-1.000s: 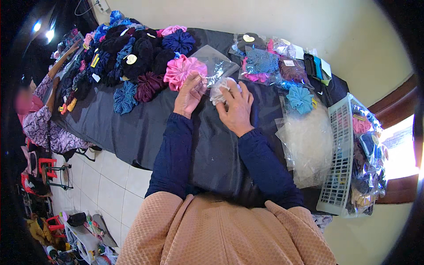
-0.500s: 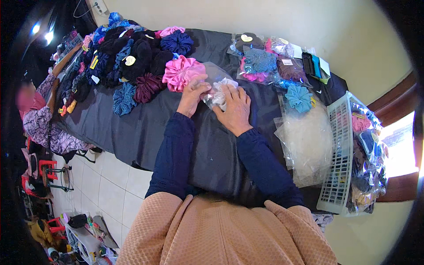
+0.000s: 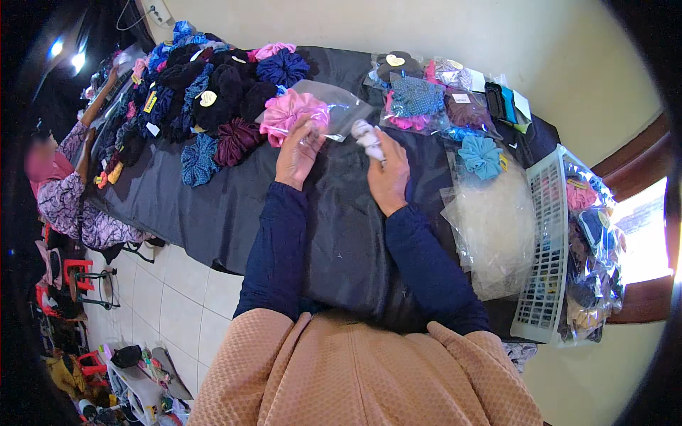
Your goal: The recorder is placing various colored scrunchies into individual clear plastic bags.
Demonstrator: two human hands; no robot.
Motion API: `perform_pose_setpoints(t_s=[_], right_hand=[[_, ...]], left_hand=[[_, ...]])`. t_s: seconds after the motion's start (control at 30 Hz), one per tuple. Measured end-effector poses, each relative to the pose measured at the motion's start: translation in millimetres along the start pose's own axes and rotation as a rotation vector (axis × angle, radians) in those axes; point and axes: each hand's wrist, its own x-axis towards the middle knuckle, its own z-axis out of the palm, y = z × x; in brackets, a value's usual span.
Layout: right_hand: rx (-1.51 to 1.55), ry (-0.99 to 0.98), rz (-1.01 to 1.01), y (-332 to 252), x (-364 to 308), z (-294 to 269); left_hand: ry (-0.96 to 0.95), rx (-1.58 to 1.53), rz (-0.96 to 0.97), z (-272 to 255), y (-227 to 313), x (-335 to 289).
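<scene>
Both forearms reach forward, the left hand (image 3: 297, 151) fingers spread flat, the right hand (image 3: 387, 174) fingers curled closed.

One view only: head cam, worn above the hands, aimed steeply down and fwd. The table (image 3: 213, 206) under a dark cloth is seen from close above, its far edge against the wall (image 3: 440, 28) at frame top. Forearms enter from the lower edge; left hand (image 3: 297, 153) and right hand (image 3: 389, 174) sit near centre. Fisheye bend is strong at the rim: tiled floor (image 3: 177, 305) lower left, white basket (image 3: 543, 263) at right. No 2nd view is given, so no overlap.
</scene>
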Motion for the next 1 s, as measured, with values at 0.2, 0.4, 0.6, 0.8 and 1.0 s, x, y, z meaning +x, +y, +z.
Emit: perform_pose_setpoints(t_s=[0.2, 0.4, 0.6, 0.8, 1.0], right_hand=[[1.118, 0.248, 0.576, 9.0, 9.8, -2.0], [1.226, 0.310, 0.604, 13.2, 11.2, -1.7], [0.925, 0.225, 0.431, 4.9, 8.1, -4.8], [0.858, 0.127, 0.359, 1.3, 4.4, -3.8], [1.412, -0.042, 0.720, 2.3, 11.9, -11.1]], left_hand=[[-0.007, 0.046, 0.016, 0.2, -1.7, 2.6], [-0.038, 0.046, 0.051, 2.4, -3.3, 3.1], [0.011, 0.077, 0.039, 5.6, -3.3, 1.6], [-0.035, 0.119, 0.026, 6.9, -2.7, -0.1], [0.031, 0.084, 0.010, 8.6, -2.4, -1.1]])
